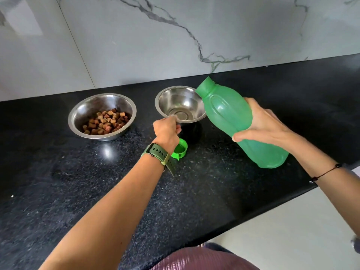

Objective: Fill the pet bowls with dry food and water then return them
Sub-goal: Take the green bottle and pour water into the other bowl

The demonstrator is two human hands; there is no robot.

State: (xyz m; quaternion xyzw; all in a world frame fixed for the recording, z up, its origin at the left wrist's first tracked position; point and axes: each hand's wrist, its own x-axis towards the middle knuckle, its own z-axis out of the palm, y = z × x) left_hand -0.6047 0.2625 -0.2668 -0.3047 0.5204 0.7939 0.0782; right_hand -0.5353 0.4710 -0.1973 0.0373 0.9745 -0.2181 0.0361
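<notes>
On the speckled black table, two round steel bowls.
Right hand (266, 123) wraps the ribbed green plastic bottle (239, 123), tilted, uncapped; left hand (167, 129) pinches the empty bowl (180, 105) rim. Beside it, the cap (180, 150); left, a bowl (102, 116) of brown kibble (106, 121).

We can read no text, label, brand, number or sign anywhere in this view. The green bottle (236, 121) shows only moulded ridges with no lettering we can make out, the two steel bowls (102, 116) carry no markings, and the watch (155, 152) on the left wrist faces away from us.
</notes>
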